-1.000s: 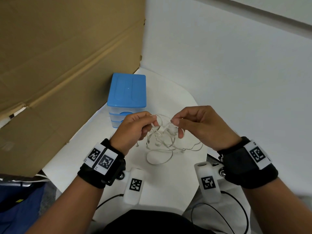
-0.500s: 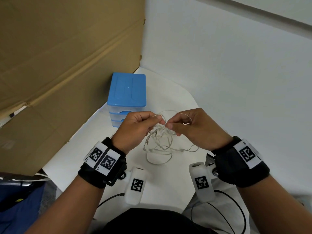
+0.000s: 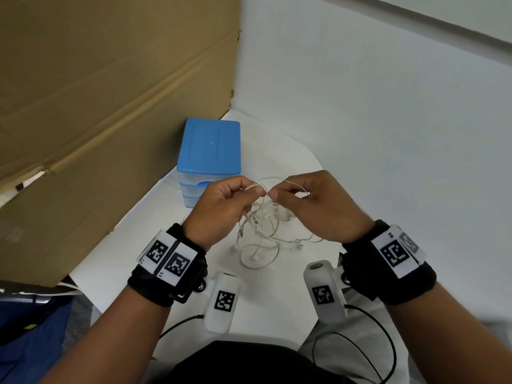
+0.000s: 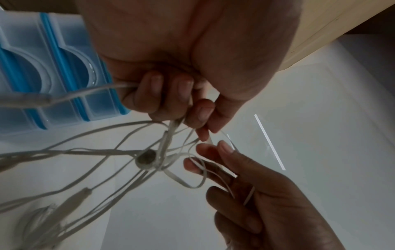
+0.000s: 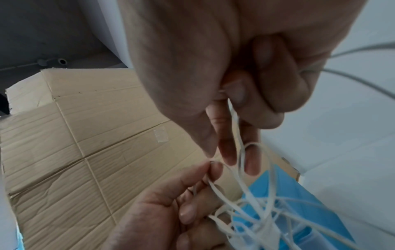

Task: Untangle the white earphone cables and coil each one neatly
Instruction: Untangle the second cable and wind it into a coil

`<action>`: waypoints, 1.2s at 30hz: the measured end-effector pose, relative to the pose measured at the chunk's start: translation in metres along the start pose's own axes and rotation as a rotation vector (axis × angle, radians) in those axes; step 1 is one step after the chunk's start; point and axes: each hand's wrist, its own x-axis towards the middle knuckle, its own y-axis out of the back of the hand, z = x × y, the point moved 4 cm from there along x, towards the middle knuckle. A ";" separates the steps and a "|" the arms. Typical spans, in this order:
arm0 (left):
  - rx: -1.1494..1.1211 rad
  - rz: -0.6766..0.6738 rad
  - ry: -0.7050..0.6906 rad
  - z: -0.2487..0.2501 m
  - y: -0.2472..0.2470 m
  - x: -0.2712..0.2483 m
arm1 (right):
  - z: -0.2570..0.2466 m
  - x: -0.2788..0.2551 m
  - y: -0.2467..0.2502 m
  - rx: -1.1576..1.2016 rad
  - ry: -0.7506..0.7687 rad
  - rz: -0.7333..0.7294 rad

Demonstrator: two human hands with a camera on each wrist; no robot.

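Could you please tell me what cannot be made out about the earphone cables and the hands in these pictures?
- Number of cables: head view, strands too thin and overlapping.
- Where each strand runs in the knot: left wrist view, blurred, cut off at the left edge.
- Left hand grip: head view, hidden behind its curled fingers.
- Right hand inner fingers: right wrist view, palm covers them.
- Drawer box contents: too hazy.

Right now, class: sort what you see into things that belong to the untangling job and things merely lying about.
Belongs to the job:
white earphone cables, tangled
left hand, pinching a strand
right hand, pinching a strand

Lying about:
blue-lidded drawer box
cardboard sheet
white table
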 end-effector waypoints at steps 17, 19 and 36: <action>0.061 0.104 -0.052 -0.001 0.007 0.001 | -0.047 -0.004 0.038 0.011 0.205 0.180; 0.062 0.103 -0.038 -0.004 0.006 0.002 | -0.049 -0.003 0.049 0.088 0.224 0.282; 0.070 -0.017 -0.133 0.000 -0.018 -0.009 | -0.047 -0.005 0.041 0.349 0.135 0.112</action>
